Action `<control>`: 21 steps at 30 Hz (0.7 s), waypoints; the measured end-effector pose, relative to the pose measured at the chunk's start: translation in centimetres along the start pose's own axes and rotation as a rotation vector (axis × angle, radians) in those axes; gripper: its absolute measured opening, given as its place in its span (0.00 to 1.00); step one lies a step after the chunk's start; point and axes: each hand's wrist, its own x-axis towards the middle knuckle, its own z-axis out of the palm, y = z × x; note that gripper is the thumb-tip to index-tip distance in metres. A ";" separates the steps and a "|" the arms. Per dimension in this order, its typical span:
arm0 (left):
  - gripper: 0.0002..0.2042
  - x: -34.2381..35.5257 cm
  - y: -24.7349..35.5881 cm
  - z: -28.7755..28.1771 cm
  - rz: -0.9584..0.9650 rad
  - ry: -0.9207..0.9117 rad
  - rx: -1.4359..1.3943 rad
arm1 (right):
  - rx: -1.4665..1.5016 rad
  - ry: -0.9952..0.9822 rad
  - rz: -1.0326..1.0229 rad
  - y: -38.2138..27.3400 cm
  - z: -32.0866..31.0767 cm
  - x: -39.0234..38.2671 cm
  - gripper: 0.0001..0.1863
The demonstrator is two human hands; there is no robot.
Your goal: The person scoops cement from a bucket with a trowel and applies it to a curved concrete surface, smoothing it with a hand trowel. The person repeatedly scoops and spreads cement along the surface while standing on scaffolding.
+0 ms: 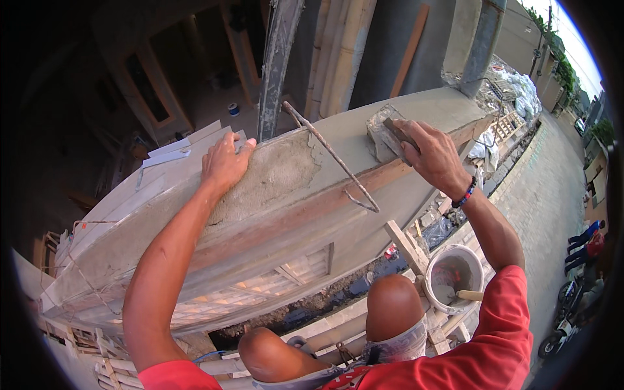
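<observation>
My right hand point(435, 156) grips the handle of a plastering float point(383, 133), whose mortar-smeared blade lies on the top of a wall point(429, 107). The mortar under and beyond it looks smooth and grey. My left hand point(226, 162) rests over the wall's far edge with fingers and thumb apart, holding nothing. Between the hands lies a rougher, drier-looking patch point(276, 172). A bent metal rod clamp point(338, 159) crosses the wall top and hooks over a wooden board point(305, 198) along the near edge.
Below my right arm stands a white bucket point(455, 260) holding some grey mortar and a wooden-handled tool point(469, 296). Bamboo scaffold poles point(325, 338) lie under my bent knees. A metal post point(279, 65) rises behind the wall. To the right runs a paved street point(533, 201) with people and motorbikes.
</observation>
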 end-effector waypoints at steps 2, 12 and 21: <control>0.29 0.2 0.2 -0.1 -0.010 -0.018 -0.001 | -0.069 -0.086 0.035 1.2 1.0 0.8 0.20; 0.29 0.1 0.1 0.0 0.004 -0.031 0.034 | -0.086 -0.133 0.185 4.8 -0.9 0.0 0.19; 0.28 0.1 0.3 0.0 0.011 -0.038 0.046 | -0.171 -0.067 0.427 3.3 -6.9 -5.0 0.21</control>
